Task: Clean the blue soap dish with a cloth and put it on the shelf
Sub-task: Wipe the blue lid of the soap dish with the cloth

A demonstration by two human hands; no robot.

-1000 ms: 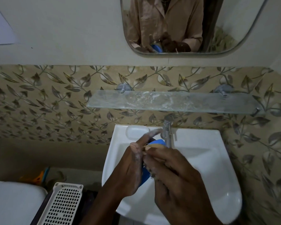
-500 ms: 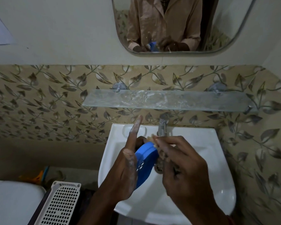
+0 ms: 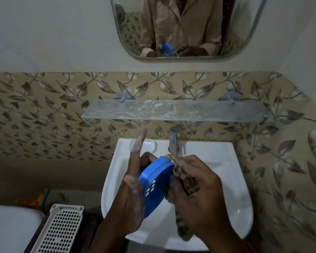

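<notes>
The blue soap dish (image 3: 156,181) is held on edge over the white sink (image 3: 224,161), its underside with small drain slots facing me. My left hand (image 3: 130,194) grips it from the left, soapy, with the index finger sticking straight up. My right hand (image 3: 195,190) presses a brownish patterned cloth (image 3: 185,181) against the dish's right rim; the cloth's tail hangs down below the hand. The glass shelf (image 3: 175,111) is mounted on the wall above the tap and carries white smears.
A steel tap (image 3: 174,141) stands at the sink's back, just beyond the hands. A mirror (image 3: 186,28) hangs above the shelf. A white perforated basket (image 3: 59,229) and a white toilet lid (image 3: 9,229) lie at the lower left.
The dish has turned from hidden between my hands to tilted with its underside showing. My right hand has moved the cloth down along its right rim.
</notes>
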